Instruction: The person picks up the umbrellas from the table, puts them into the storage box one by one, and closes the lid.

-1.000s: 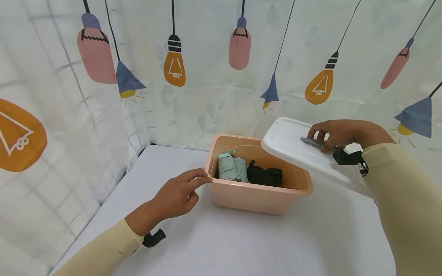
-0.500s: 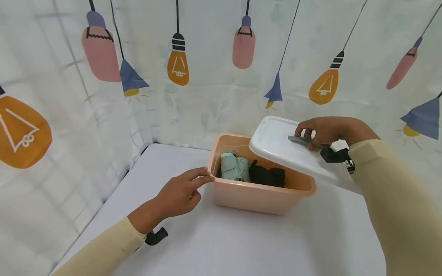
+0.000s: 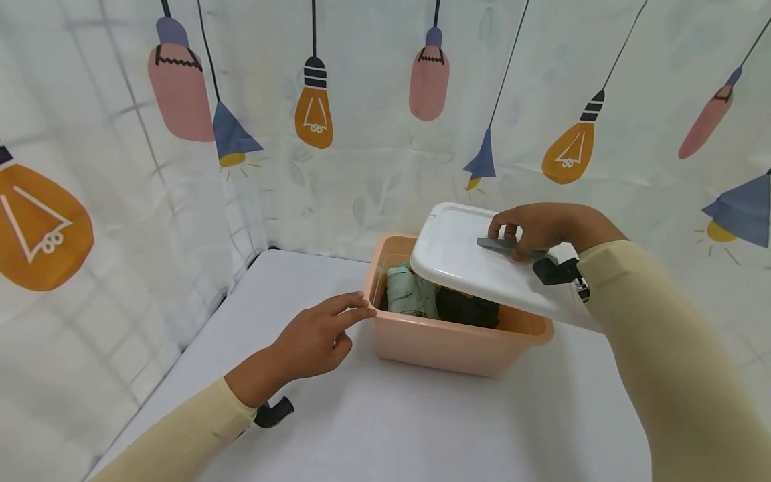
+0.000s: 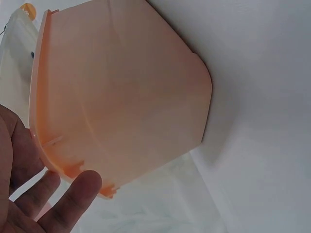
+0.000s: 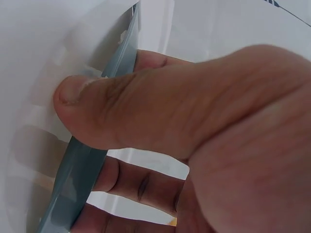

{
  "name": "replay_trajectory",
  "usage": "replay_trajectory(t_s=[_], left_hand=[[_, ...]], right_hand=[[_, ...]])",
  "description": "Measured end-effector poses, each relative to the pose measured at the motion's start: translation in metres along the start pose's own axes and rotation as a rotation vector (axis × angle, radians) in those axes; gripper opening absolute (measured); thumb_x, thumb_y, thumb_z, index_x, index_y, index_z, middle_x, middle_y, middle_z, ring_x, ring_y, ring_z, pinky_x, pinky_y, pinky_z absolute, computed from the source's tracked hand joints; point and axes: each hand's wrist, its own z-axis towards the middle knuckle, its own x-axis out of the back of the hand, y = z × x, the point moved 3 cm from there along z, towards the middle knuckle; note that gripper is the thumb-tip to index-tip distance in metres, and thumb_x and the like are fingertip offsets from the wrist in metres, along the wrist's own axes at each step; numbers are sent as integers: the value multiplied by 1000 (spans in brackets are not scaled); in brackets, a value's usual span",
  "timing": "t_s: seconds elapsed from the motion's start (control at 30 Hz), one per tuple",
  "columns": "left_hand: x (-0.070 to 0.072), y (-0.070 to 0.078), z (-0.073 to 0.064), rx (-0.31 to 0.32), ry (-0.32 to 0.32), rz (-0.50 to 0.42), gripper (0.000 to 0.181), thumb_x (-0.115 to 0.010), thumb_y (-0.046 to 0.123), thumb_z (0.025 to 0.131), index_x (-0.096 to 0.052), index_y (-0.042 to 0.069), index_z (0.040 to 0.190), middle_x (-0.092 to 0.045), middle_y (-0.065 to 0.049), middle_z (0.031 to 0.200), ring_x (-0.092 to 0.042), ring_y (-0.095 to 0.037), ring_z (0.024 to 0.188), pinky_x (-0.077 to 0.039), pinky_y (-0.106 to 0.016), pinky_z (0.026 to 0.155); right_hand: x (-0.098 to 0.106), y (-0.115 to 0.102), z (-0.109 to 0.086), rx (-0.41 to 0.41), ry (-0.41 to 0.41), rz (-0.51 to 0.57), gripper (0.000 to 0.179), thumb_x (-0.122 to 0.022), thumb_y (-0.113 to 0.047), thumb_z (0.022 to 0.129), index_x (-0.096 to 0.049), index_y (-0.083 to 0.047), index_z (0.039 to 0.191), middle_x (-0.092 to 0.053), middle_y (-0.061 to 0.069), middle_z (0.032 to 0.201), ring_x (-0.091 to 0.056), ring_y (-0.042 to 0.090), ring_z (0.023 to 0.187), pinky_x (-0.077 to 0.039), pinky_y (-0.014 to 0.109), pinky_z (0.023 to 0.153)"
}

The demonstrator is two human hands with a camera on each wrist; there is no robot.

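A peach plastic storage box (image 3: 440, 343) stands on the table. Inside it lie a pale green rolled bundle (image 3: 402, 290) and a black cloth bundle (image 3: 468, 308). Above the box my right hand (image 3: 536, 227) grips the grey handle (image 5: 80, 165) of a white lid (image 3: 458, 244), thumb on one side and fingers on the other. The lid hangs tilted, covering the box's back and right part in the head view. At the box's left corner my left hand (image 3: 316, 335) touches the rim with extended fingertips; the left wrist view shows its fingers (image 4: 73, 201) beside the orange rim.
A white cloth covers the table (image 3: 385, 428). Behind it hangs a white curtain (image 3: 367, 134) printed with lamps and bulbs, and it continues along the left side. A black strap mount (image 3: 272, 412) sits at my left wrist, another (image 3: 554, 271) at the right.
My right hand has carried the lid leftward over the box, so it now hides more of the opening and the bundles. The left hand stays at the box's corner.
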Motion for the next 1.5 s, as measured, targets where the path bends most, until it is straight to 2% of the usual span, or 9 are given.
replay_trajectory(t_s=[0.8,1.03,1.33,1.43,1.5], left_hand=[[-1,-2,0,0,-3,-1,63,-50,-6,81,-66,22,135,-58,2,139,-56,-15,131,-29,-18,46],[-2,-3,0,-11,16,-11,62,-49,-6,81,-66,21,134,-58,2,137,-54,-15,133,-30,-18,46],[-4,-4,-2,-60,57,-10,62,-49,-7,80,-67,18,134,-58,-1,138,-55,-18,132,-29,-17,46],[-4,-4,-2,-78,75,-4,62,-50,-6,80,-68,18,134,-58,-1,139,-60,-18,124,-29,-16,46],[-4,-5,-3,-89,85,3,61,-49,-5,81,-68,18,134,-58,-1,140,-64,-17,110,-29,-16,45]], right_hand=[[-18,-42,33,64,8,-52,47,-72,-3,89,-61,-24,129,-56,11,125,-50,31,113,-47,43,87],[-24,-46,41,75,-13,-56,46,-73,-3,89,-62,-25,128,-55,11,124,-51,30,111,-46,41,85],[-34,-48,51,84,-14,-47,46,-73,-3,89,-62,-26,127,-56,10,124,-51,29,112,-46,42,88],[-38,-50,53,77,-17,-43,46,-74,-2,89,-62,-26,127,-56,9,124,-51,29,112,-47,42,89],[-39,-52,53,67,-16,-37,47,-74,-2,89,-63,-27,127,-56,9,124,-51,29,112,-47,42,90]])
